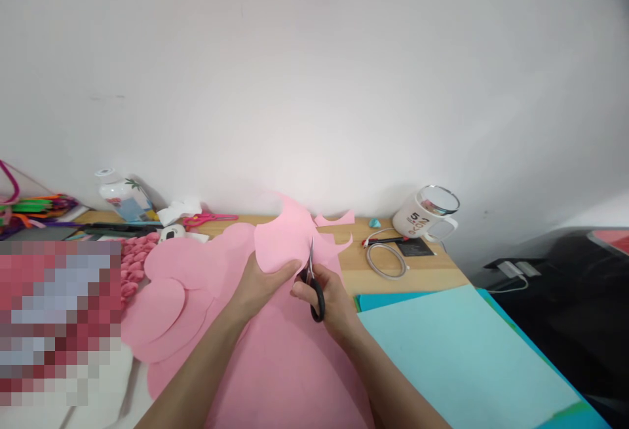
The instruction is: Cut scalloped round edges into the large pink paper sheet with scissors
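My left hand point(268, 281) grips a piece of pink paper point(280, 245) by its lower left edge, with the thumb on top. In my right hand point(327, 298) is a pair of scissors point(318, 301) with black handles, its blades pointing up at the paper's right edge. A thin curved strip of the paper hangs off to the right of the blades. Beneath both hands lies a large pink sheet point(295, 370). Several rounded pink paper pieces point(157, 314) overlap to the left of my left hand.
A white mug point(417, 216) stands at the back right near a coiled cable point(386, 262). Light blue sheets point(452, 350) lie at the right. Pink scissors point(209, 219), a white bottle point(122, 196) and a pink scrap point(337, 219) sit along the wall.
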Demonstrator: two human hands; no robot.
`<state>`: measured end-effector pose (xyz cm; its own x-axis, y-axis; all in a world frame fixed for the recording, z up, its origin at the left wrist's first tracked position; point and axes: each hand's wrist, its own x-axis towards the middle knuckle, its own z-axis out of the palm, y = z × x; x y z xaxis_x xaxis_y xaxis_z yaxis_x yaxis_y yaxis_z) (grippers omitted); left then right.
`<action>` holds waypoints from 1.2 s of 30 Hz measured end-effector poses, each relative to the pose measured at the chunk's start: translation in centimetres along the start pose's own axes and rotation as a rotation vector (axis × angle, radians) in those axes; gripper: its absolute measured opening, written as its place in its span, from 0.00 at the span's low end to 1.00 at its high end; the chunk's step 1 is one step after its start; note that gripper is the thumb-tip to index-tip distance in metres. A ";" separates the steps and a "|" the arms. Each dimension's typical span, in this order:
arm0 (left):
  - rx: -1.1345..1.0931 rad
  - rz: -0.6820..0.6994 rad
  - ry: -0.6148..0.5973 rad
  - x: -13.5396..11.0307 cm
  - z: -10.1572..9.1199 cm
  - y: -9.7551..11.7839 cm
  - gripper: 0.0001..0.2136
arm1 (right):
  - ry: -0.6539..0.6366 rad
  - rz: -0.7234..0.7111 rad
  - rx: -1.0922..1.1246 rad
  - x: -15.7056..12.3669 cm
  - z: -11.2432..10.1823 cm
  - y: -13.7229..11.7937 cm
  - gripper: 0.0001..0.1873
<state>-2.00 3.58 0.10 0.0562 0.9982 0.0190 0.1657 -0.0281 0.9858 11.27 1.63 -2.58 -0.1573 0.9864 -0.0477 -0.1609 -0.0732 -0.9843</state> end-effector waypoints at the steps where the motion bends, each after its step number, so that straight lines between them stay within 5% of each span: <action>1: 0.002 0.000 0.001 0.0 0.0 0.0 0.15 | 0.001 0.001 0.002 0.0 0.0 0.0 0.18; 36: -0.044 -0.006 -0.007 0.0 -0.2 0.4 0.10 | 0.032 0.008 0.051 0.0 0.1 0.3 0.12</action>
<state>-2.11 3.55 0.52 0.0621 0.9980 0.0126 0.1229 -0.0201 0.9922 11.12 1.64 -2.89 -0.1275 0.9899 -0.0620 -0.2096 -0.0880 -0.9738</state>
